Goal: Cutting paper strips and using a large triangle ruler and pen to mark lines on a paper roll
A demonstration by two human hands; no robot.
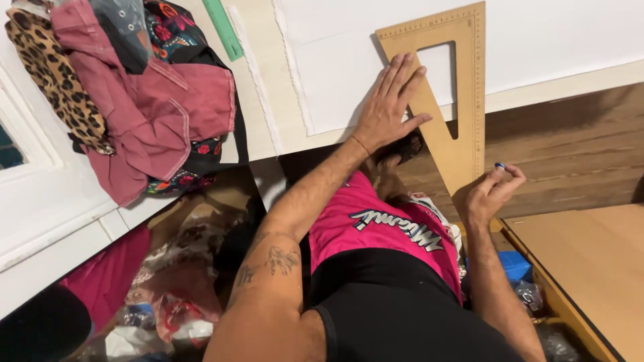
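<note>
My left hand (390,107) lies flat, fingers spread, on the slanted edge of a large wooden set square (469,100). The set square rests on white fabric (349,60) spread over the table, and its pointed end juts past the table edge. My right hand (492,193) hovers just below that pointed end, fingers pinched around a small blue piece, likely chalk (500,165). The two hands are apart, with the set square between them.
A heap of clothes, pink and leopard-print (134,100), sits at the table's left end. A green ruler (223,30) lies beside it. A second wooden tabletop (590,268) stands at lower right. Bags and fabric scraps (174,281) fill the floor at left.
</note>
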